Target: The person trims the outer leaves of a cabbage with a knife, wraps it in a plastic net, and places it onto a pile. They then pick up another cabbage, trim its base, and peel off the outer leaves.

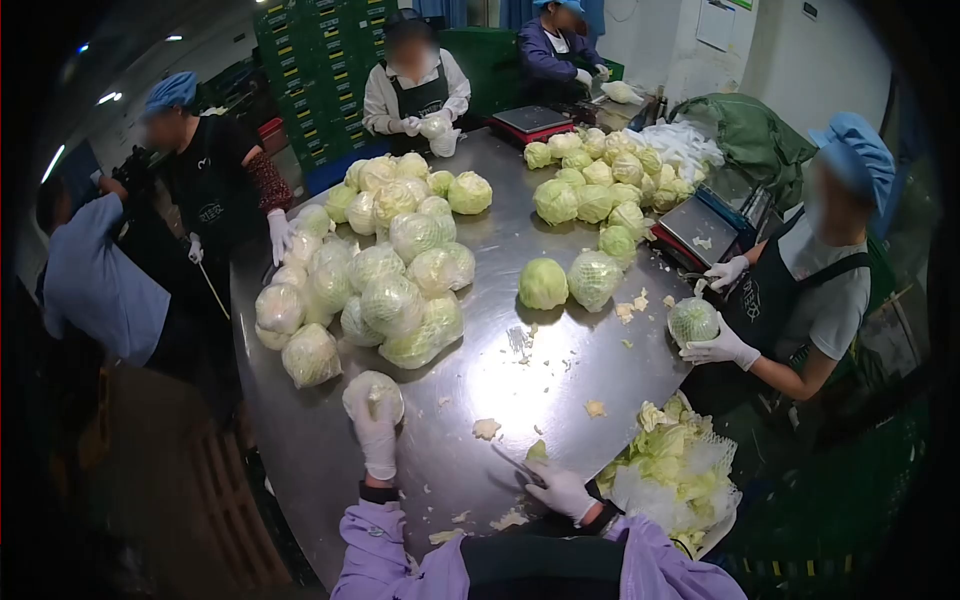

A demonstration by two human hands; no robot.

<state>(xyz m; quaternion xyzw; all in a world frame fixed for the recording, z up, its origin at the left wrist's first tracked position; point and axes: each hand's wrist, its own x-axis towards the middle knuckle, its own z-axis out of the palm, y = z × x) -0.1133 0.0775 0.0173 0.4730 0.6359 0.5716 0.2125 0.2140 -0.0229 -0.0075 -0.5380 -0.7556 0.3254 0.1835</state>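
Note:
Gloved in white, my left hand (376, 435) grips a pale cabbage (361, 388) at the near left of the metal table (440, 400). Its fingers lie over the top of the head. My right hand (563, 492), also gloved, is closed round a knife (513, 463) near the table's front edge. The thin blade points away to the upper left, over the tabletop. A scrap of green leaf (537, 451) lies just beyond that hand. Beyond my left hand is a heap of cabbages (392, 305) in clear wrap.
Loose cabbages (597, 175) are piled at the back right, beside a scale (530, 119). A bin of leaf trimmings (668, 455) stands right of my right hand. A co-worker at right holds a netted cabbage (693, 322). Other people stand around the table's far and left sides.

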